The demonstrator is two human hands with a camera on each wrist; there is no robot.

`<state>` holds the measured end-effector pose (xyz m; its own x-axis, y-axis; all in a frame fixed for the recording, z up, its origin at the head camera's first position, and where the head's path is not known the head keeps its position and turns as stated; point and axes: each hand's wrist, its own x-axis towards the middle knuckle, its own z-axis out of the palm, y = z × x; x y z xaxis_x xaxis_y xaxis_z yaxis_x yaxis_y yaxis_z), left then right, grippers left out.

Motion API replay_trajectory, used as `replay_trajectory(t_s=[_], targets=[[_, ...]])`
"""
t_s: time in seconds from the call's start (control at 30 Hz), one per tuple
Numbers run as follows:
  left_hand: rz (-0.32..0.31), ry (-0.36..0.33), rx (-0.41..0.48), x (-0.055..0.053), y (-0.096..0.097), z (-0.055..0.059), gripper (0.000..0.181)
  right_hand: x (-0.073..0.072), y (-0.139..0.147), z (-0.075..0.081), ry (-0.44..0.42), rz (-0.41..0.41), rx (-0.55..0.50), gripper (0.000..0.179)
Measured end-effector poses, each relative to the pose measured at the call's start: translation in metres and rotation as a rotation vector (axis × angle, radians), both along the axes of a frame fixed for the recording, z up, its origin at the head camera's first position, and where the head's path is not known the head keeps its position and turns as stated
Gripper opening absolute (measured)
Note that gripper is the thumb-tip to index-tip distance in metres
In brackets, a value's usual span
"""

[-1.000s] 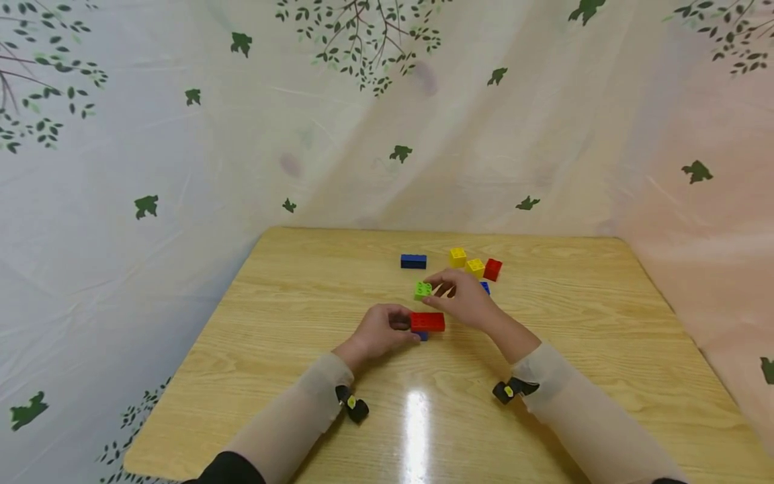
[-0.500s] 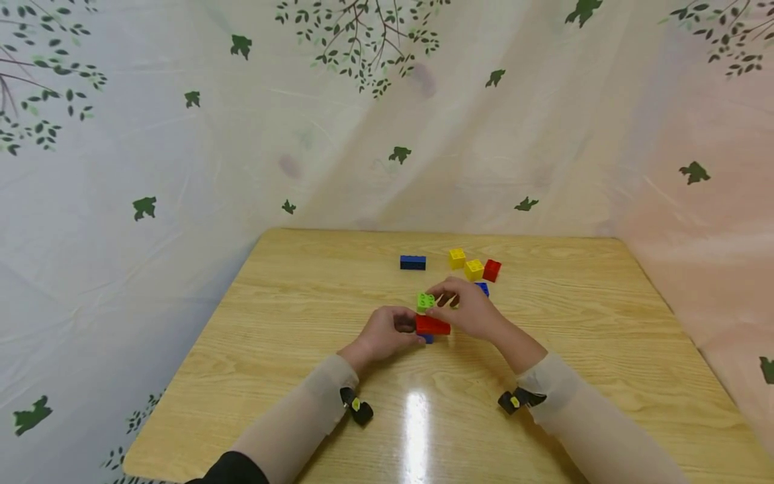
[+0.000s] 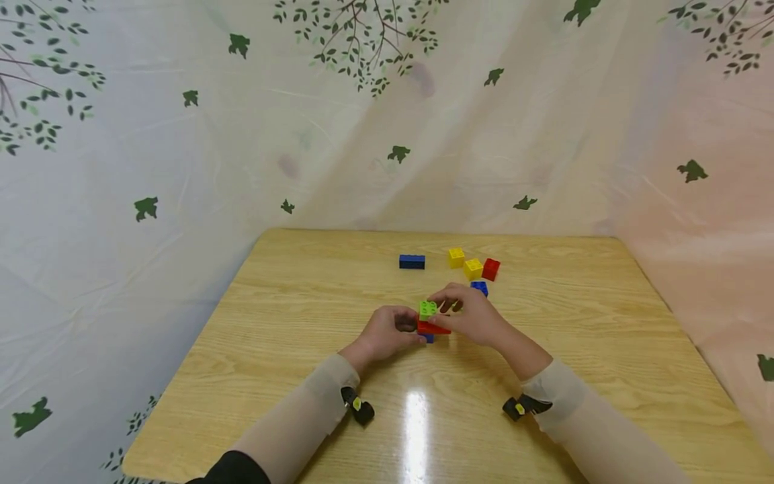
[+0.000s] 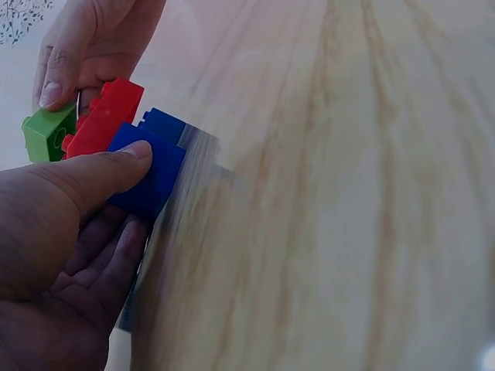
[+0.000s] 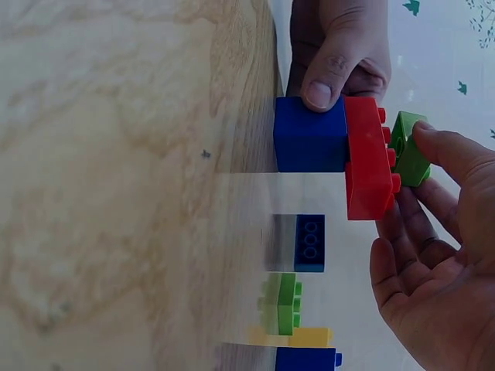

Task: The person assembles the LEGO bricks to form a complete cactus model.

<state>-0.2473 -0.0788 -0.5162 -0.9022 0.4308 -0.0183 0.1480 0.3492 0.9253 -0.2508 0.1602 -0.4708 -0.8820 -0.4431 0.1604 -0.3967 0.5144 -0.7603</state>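
My left hand [image 3: 385, 333] holds a square blue brick [image 5: 309, 137] on the table, its thumb pressed on one side. A longer red brick [image 5: 366, 162] is stacked on the blue one and juts past it to the right. Between thumb and fingers of my right hand [image 3: 474, 314] is a small light green brick [image 5: 411, 148]. In the right wrist view the green brick is slightly tilted, close over the red brick's studs. The head view shows it over the red brick's left part, with the blue brick mostly hidden below.
Farther back lie a long dark blue brick [image 3: 412, 262], two yellow bricks [image 3: 456, 257], a red brick [image 3: 491, 269] and a blue brick [image 3: 479, 288]. Another green brick [image 5: 286, 304] shows in the right wrist view. A patterned cloth [image 3: 351, 168] hangs behind the wooden table [image 3: 302, 269].
My right hand has brought the green brick toward me, from behind the red brick to just over it. The left hand has shifted slightly right with the blue and red bricks.
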Motion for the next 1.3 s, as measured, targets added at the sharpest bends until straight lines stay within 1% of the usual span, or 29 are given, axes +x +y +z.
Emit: replay_trajectory(t_s=[0.13,0.43,0.7,0.9,1.03,1.13,1.3], targets=[[0.000,0.003,-0.006,-0.0005,0.0003,0.0001,0.037,0.0024,0.0007,0.0001,-0.010,0.003,0.009,0.029],[0.005,-0.002,-0.005,-0.0003,-0.0005,-0.0021,0.037,0.0060,-0.0009,-0.0015,-0.064,-0.001,0.000,0.030],[-0.004,0.020,-0.012,-0.0005,-0.0004,-0.0013,0.035,0.0066,-0.0016,-0.0044,-0.045,0.003,-0.002,0.029],[0.002,0.015,-0.022,-0.0004,0.0008,-0.0018,0.034,0.0082,-0.0034,-0.0038,-0.041,0.001,-0.016,0.031],[0.002,0.019,-0.019,-0.0010,0.0010,-0.0021,0.034,0.0089,-0.0045,-0.0043,-0.013,0.007,-0.020,0.032],[0.003,0.016,-0.019,-0.0013,0.0010,-0.0020,0.034,0.0083,-0.0049,-0.0059,0.007,0.017,-0.026,0.032],[0.001,0.006,-0.006,-0.0019,0.0007,-0.0029,0.034,0.0061,-0.0053,-0.0085,0.012,0.023,-0.017,0.031]])
